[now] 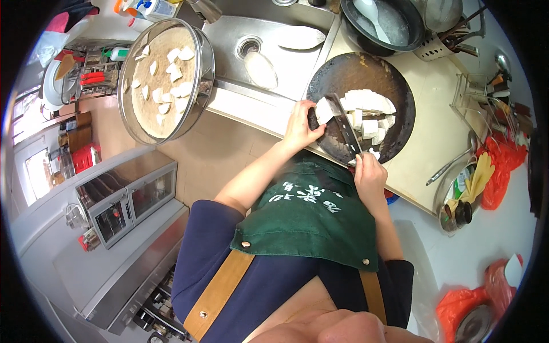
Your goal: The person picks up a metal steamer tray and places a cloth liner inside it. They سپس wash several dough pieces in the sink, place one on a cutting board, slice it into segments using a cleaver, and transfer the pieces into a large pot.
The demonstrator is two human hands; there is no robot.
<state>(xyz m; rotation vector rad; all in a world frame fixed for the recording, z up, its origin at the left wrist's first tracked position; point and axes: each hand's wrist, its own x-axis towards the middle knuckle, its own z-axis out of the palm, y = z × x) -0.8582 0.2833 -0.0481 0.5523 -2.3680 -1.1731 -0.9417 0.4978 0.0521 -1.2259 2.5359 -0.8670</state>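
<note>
A dark round cutting board point(394, 74) lies on the counter in front of me. My right hand point(370, 173) grips the handle of a kitchen knife point(344, 124), its blade angled away from me across the board. Left of the blade, my left hand point(304, 126) has its fingers closed on a white piece of root vegetable point(324, 110), whose exact kind I cannot tell. Right of the blade sit a larger white block point(366, 101) and several cut chunks point(370, 127). Small white scraps lie at the board's near edge, by the knife handle.
Two peeled oblong white vegetables point(261, 70) rest in the metal sink point(229, 34). A round metal-rimmed basket point(207, 63) at left holds several white chunks. Behind the board stands a black pot point(349, 28) with a white spoon point(370, 17); a ladle point(452, 163) lies at right.
</note>
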